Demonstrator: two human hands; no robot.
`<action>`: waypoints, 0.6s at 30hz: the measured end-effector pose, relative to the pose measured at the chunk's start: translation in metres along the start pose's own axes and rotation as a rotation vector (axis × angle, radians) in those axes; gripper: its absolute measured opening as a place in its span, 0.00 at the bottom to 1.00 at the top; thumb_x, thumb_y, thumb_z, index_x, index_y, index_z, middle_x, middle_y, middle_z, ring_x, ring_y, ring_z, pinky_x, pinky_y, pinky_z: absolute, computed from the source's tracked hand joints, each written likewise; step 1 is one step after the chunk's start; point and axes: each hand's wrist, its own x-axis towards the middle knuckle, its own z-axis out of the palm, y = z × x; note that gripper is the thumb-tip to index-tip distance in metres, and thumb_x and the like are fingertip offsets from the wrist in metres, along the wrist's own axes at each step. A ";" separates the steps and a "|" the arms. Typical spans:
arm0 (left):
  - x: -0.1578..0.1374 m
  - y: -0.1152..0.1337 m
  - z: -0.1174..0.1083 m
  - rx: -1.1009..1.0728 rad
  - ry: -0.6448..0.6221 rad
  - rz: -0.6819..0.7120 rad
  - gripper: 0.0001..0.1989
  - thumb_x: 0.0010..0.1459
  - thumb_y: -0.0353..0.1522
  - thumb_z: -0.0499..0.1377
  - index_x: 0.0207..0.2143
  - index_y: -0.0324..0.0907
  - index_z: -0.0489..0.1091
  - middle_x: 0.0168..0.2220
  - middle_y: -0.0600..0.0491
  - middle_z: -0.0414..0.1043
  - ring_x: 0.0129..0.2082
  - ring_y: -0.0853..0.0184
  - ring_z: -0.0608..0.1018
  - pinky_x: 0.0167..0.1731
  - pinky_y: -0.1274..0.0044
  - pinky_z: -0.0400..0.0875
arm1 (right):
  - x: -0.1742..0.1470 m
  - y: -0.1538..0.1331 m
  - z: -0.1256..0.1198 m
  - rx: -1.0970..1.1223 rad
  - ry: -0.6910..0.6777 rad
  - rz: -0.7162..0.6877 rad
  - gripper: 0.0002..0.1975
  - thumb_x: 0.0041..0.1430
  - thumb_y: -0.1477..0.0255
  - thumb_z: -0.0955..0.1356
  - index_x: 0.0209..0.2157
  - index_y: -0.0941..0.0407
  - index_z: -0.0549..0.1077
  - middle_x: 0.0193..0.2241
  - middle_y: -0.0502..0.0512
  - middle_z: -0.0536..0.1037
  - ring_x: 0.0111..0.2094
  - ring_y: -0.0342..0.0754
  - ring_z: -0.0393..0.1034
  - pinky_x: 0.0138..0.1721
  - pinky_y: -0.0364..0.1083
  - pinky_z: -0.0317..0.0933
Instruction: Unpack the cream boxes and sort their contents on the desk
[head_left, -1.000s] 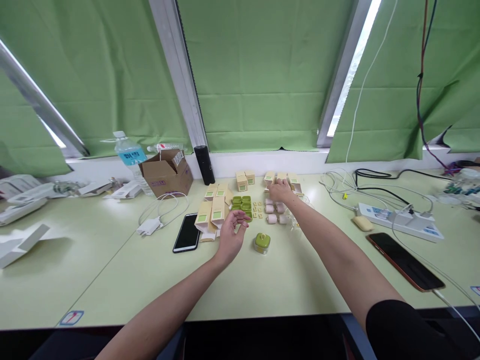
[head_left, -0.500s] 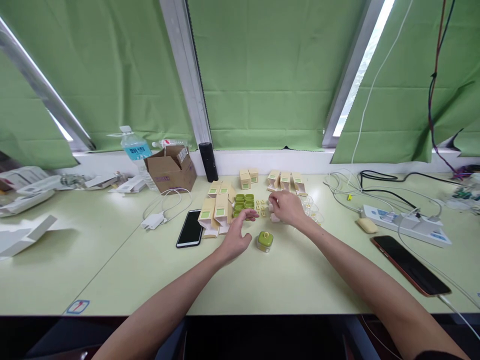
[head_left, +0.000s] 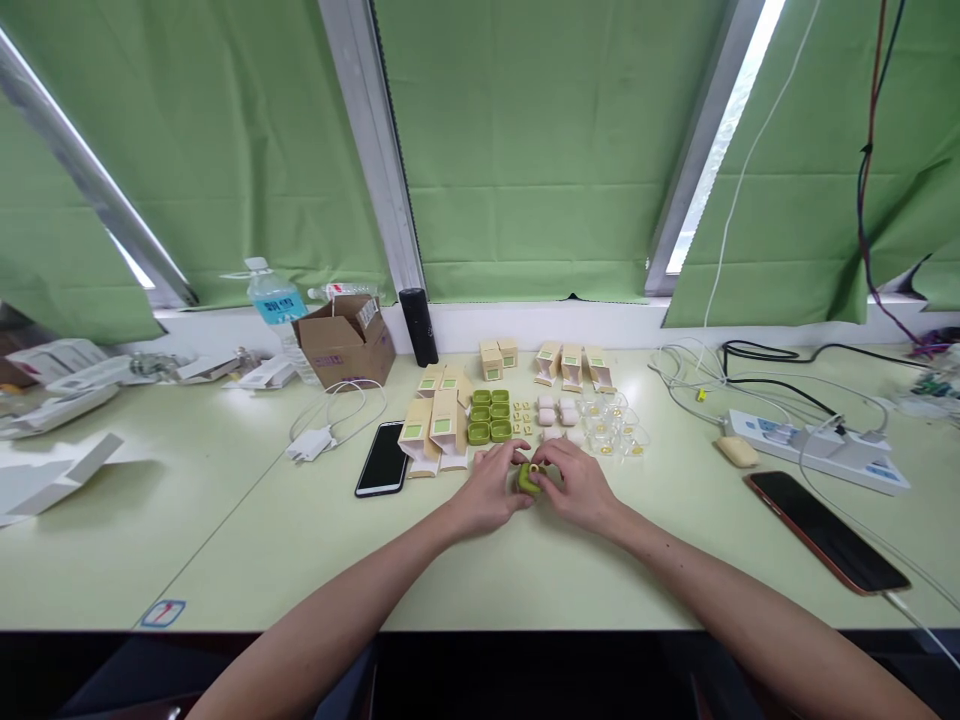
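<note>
A small square container with a green lid and a pale yellow ring on top (head_left: pixel 528 480) stands on the table between my hands. My left hand (head_left: pixel 486 492) is curled around its left side. From the right, my right hand (head_left: pixel 579 484) has thumb and fingers closed at the lid by the ring; the fingers partly hide it. Just beyond lie green square lids (head_left: pixel 479 433) in two columns, several tiny yellow pieces (head_left: pixel 526 418), pinkish-white blocks (head_left: pixel 547 416) and clear cups with yellow dots inside (head_left: pixel 634 440).
Open cream cartons (head_left: pixel 444 420) stand left of the lids, more cartons (head_left: pixel 571 362) behind. A black phone (head_left: pixel 382 460) lies left. On the right are a power strip (head_left: pixel 817 455), cables and another phone (head_left: pixel 829 530). A brown box (head_left: pixel 349 350) sits at the back.
My right hand has come back from the pinkish blocks to the container. My left hand has moved right and closed around it. The blocks and cups now show in full.
</note>
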 end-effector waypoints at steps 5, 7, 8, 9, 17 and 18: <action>0.001 -0.001 0.005 0.038 0.053 -0.001 0.30 0.49 0.31 0.70 0.54 0.47 0.65 0.49 0.47 0.75 0.52 0.51 0.74 0.55 0.60 0.63 | -0.001 0.003 0.006 0.011 0.010 -0.025 0.05 0.63 0.75 0.64 0.35 0.52 0.70 0.37 0.56 0.79 0.40 0.53 0.72 0.39 0.49 0.64; 0.003 -0.002 0.007 0.057 0.060 -0.012 0.31 0.49 0.31 0.70 0.54 0.47 0.64 0.50 0.47 0.74 0.53 0.51 0.74 0.56 0.59 0.62 | 0.000 0.006 0.008 0.015 -0.012 -0.017 0.05 0.65 0.75 0.63 0.36 0.52 0.70 0.39 0.57 0.80 0.41 0.53 0.73 0.40 0.50 0.64; 0.003 -0.002 0.008 0.063 0.065 -0.015 0.31 0.49 0.31 0.70 0.55 0.47 0.64 0.50 0.47 0.74 0.53 0.51 0.74 0.56 0.59 0.62 | 0.000 0.008 0.009 0.018 -0.029 -0.005 0.06 0.66 0.75 0.63 0.36 0.52 0.69 0.40 0.57 0.80 0.42 0.53 0.74 0.40 0.50 0.65; 0.004 -0.003 0.009 0.063 0.075 -0.016 0.32 0.49 0.31 0.70 0.55 0.46 0.64 0.50 0.46 0.74 0.53 0.51 0.74 0.56 0.58 0.61 | 0.001 0.009 0.010 0.027 -0.043 0.013 0.06 0.66 0.74 0.62 0.37 0.52 0.69 0.40 0.57 0.80 0.41 0.53 0.74 0.40 0.50 0.65; 0.007 -0.011 0.010 0.069 0.095 -0.040 0.38 0.50 0.33 0.70 0.61 0.46 0.60 0.49 0.46 0.73 0.56 0.49 0.71 0.58 0.57 0.59 | 0.008 0.007 0.004 0.456 0.107 0.173 0.05 0.69 0.66 0.62 0.37 0.51 0.65 0.43 0.55 0.80 0.42 0.51 0.76 0.43 0.51 0.67; 0.007 -0.011 0.009 0.087 0.091 -0.041 0.40 0.50 0.34 0.71 0.62 0.46 0.59 0.50 0.46 0.73 0.57 0.48 0.70 0.58 0.56 0.58 | 0.008 0.008 0.003 0.501 0.120 0.195 0.06 0.69 0.64 0.62 0.37 0.51 0.65 0.43 0.55 0.79 0.41 0.51 0.76 0.43 0.51 0.67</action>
